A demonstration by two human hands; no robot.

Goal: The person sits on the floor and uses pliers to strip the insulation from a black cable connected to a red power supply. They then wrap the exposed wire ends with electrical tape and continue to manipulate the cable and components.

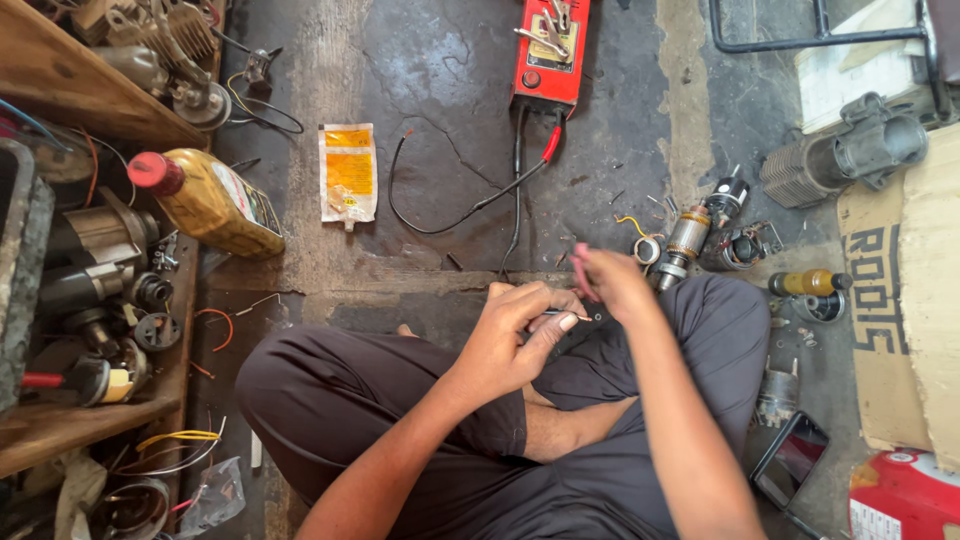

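While the person sat cross-legged on the concrete floor, both hands met over the lap, just below frame centre. The left hand was curled nearly closed, its fingers pinching a thin dark metal pin that pointed toward three o'clock, with a tiny washer-like piece at its tip. The right hand sat touching distance away at one o'clock from it, fingers closed on a small pink piece; what that piece was, I could not tell, it was blurred.

Risk, as I read it: those parts were tiny and held only at fingertip, over folded dark trousers and a littered floor. A slip would likely drop the washer into the cloth folds or among the scattered bits at twelve o'clock, hard to find again. The wound armature and yellow-wired coil lay close at two o'clock, so a sweeping right elbow could roll them. At five o'clock a phone lay beside the knee, exposed to a shifting leg. The oil bottle at ten o'clock lay on its side, well apart; whether its red cap sealed tight, I could not judge. The red tester trailed leads toward the shins, a possible snag.
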